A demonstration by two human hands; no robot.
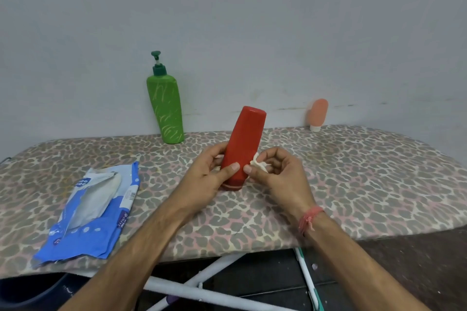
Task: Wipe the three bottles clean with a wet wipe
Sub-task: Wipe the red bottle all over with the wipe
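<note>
A red bottle [245,141] stands cap-down and slightly tilted on the leopard-print board [353,174]. My left hand [209,177] grips its lower part, thumb across the front. My right hand [275,171] pinches a small crumpled white wet wipe [259,164] against the bottle's right side. A green pump bottle [165,106] stands upright at the back by the wall. A small peach tube [318,114] stands on its white cap at the back right.
An opened blue and white wet-wipe packet [88,212] lies on the board's left front. A grey wall [227,20] rises right behind the board. White metal legs [202,290] of the board show below its front edge.
</note>
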